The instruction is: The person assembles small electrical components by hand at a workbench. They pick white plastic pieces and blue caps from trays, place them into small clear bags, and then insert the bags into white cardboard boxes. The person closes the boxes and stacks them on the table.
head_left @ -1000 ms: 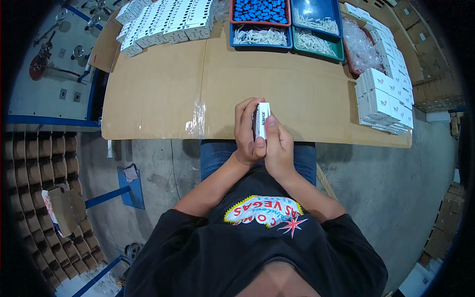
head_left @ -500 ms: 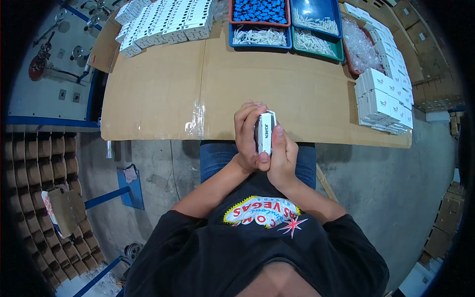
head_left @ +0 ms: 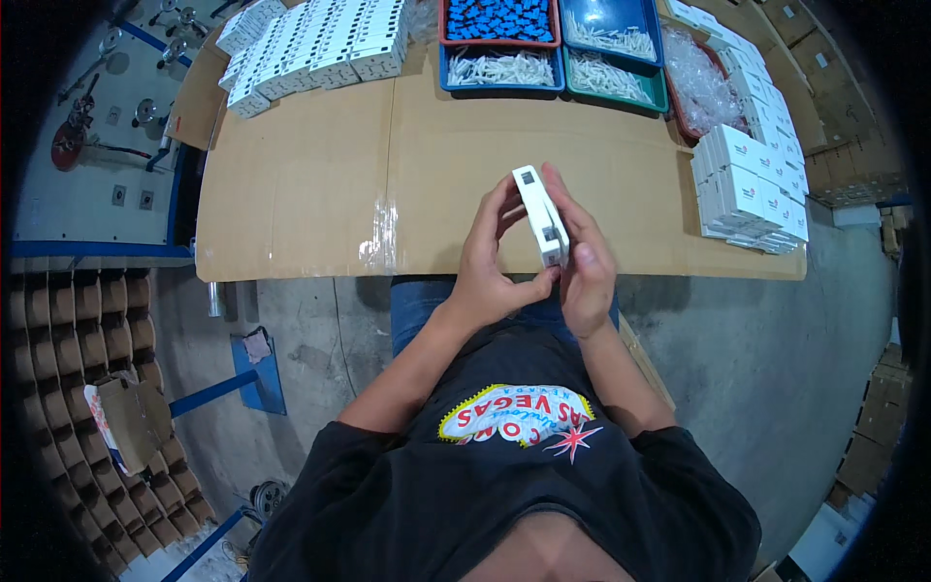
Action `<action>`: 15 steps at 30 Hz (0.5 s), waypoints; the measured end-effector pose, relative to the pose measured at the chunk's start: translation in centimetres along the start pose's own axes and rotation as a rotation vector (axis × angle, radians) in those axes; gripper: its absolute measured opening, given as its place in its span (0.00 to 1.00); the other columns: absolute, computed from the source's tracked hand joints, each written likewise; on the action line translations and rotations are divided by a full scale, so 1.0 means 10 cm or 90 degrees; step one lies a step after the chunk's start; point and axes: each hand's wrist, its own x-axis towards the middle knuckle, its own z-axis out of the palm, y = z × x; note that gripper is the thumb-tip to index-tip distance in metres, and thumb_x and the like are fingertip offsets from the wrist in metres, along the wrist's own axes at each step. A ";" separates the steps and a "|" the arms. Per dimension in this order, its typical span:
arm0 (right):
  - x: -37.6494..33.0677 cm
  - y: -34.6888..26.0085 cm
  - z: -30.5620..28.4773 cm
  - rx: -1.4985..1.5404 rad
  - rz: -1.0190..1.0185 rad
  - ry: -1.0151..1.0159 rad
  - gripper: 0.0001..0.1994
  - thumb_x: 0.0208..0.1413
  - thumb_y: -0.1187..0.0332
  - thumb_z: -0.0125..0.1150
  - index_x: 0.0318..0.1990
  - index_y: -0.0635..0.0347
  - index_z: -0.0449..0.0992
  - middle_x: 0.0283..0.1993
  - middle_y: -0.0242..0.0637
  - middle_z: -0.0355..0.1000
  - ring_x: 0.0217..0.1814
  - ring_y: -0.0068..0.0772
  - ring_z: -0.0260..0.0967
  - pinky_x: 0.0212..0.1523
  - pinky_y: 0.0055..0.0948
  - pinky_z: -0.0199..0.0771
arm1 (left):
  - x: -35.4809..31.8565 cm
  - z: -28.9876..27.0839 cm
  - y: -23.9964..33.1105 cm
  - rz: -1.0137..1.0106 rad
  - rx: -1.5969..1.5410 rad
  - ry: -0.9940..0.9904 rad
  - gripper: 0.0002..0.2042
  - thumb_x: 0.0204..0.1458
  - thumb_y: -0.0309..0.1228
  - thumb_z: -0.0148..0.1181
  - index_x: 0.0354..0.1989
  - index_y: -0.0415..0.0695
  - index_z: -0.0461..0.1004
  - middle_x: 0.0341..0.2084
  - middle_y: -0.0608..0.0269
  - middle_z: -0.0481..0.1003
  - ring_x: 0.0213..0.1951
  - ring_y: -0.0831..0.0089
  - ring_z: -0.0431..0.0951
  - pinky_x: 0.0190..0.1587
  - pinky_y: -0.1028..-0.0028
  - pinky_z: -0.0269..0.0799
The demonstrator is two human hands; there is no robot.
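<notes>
Between my two hands, over the table's near edge, is a slim white casing (head_left: 536,207) with small dark slots along its narrow face; its exact kind I cannot make out. It stands tilted, its top leaning to the left. My left hand (head_left: 488,269) curls round its left side, fingertips at the upper end and thumb at the lower end. On the other side my right hand (head_left: 588,276) presses its fingers along the casing, thumb bent near the bottom. The face against my right fingers is mostly hidden.
Cardboard covers the table (head_left: 301,184). Rows of similar white casings (head_left: 335,53) stand at the back left. Trays of blue pieces (head_left: 498,21) and white slender parts (head_left: 502,68) sit at the back. Clear plastic bags (head_left: 700,85) and stacked white boxes (head_left: 752,189) are at the right.
Both hands have opened out from a tight clasp and moved slightly right and away from me. The casing has turned, showing its slotted narrow face where printed lettering showed before.
</notes>
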 end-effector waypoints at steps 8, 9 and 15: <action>0.05 -0.01 -0.05 0.004 0.204 0.056 0.29 0.70 0.58 0.59 0.69 0.71 0.68 0.69 0.48 0.69 0.72 0.38 0.66 0.70 0.41 0.67 | 0.08 -0.11 -0.08 0.153 0.194 -0.051 0.57 0.40 0.26 0.77 0.78 0.51 0.44 0.77 0.43 0.51 0.78 0.48 0.52 0.78 0.51 0.50; 0.04 -0.01 -0.05 -0.016 0.231 0.047 0.29 0.68 0.59 0.62 0.69 0.70 0.68 0.68 0.47 0.70 0.71 0.37 0.67 0.69 0.40 0.68 | 0.08 -0.11 -0.06 0.154 0.212 -0.035 0.54 0.41 0.24 0.75 0.78 0.50 0.46 0.77 0.43 0.51 0.78 0.48 0.52 0.77 0.52 0.51; 0.03 0.07 -0.08 -0.091 0.052 0.061 0.32 0.58 0.61 0.72 0.68 0.66 0.71 0.68 0.49 0.71 0.70 0.40 0.69 0.70 0.40 0.68 | 0.02 -0.04 -0.03 -0.169 -0.062 0.090 0.39 0.59 0.30 0.63 0.78 0.48 0.52 0.72 0.46 0.61 0.73 0.51 0.64 0.68 0.55 0.68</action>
